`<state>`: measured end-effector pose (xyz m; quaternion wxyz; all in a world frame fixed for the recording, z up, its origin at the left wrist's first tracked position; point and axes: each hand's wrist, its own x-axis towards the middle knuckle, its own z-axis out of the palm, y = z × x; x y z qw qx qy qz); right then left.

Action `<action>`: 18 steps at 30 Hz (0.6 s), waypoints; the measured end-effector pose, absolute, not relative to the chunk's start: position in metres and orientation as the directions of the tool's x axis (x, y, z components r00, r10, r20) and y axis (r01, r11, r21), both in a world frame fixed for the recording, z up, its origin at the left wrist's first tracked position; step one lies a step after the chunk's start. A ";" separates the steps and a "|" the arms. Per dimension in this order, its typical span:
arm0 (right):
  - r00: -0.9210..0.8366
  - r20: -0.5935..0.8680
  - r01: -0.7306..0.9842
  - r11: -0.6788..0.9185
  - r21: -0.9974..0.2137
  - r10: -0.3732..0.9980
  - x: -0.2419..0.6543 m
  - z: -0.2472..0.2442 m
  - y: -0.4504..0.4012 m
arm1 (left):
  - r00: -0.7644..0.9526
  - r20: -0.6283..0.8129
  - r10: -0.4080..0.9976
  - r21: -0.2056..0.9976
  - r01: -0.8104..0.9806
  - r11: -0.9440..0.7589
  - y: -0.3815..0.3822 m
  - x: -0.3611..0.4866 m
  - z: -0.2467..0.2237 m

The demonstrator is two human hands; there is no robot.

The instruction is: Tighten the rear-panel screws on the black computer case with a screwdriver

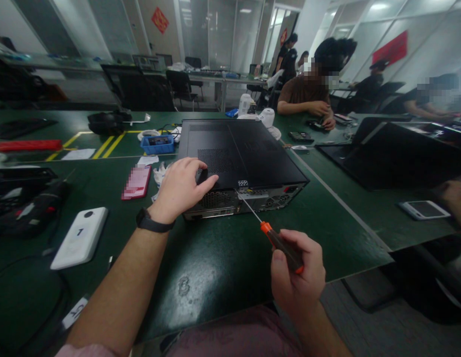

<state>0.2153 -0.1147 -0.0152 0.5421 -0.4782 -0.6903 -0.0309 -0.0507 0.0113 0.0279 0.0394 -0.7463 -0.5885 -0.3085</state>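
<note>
A black desktop computer case [249, 148] lies on its side on the green table, its metal back panel with vents and a fan grille facing me. My left hand [186, 183] rests on the near left part of its top, thumb and fingers apart. There is a dark patch between thumb and forefinger that I cannot make out. My right hand [303, 267] is wrapped round the black and orange handle of a screwdriver [282, 245]. Its thin shaft slants up and left, with the tip at the upper edge of the back panel, beside a small checkered sticker [243, 183].
Left of the case are a pink-red phone [137, 182], a blue bin [158, 144], white gloves [159, 173] and a white power bank [80, 238]. Black laptops [409, 153] and a phone [426, 210] lie right. A co-worker [308, 89] sits across the table.
</note>
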 end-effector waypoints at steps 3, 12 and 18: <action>0.039 0.821 0.708 0.564 -0.425 0.569 0.212 -0.012 -0.113 | 0.114 0.511 0.852 0.307 0.902 -0.305 0.011 -0.050 0.028; 0.029 0.765 0.730 0.509 -0.456 0.643 0.214 -0.009 -0.116 | 0.127 0.514 0.848 0.294 0.903 -0.313 0.013 -0.051 0.027; 0.040 0.784 0.710 0.534 -0.458 0.619 0.212 -0.012 -0.115 | 0.121 0.502 0.856 0.302 0.903 -0.305 0.012 -0.051 0.029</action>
